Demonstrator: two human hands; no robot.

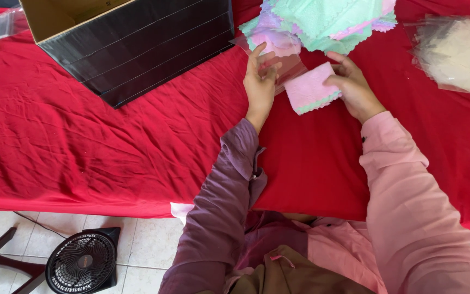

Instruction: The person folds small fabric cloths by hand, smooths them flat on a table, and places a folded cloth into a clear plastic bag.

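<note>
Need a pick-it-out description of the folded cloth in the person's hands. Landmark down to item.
Start at the red-covered table, then the loose pile of pastel cloths at its far edge. Just in front of it, between the left hand and right hand, is the folded pink cloth. Unlike the pile, it is one neat square, with a green scalloped edge.

Home-style packing station

A worktop (82, 152) draped in red cloth carries a pile of pastel cloths (322, 22), a stack of clear bags (458, 51) and a black carton (137, 49); a small fan (82, 264) sits on the tiled floor (142, 245).
</note>
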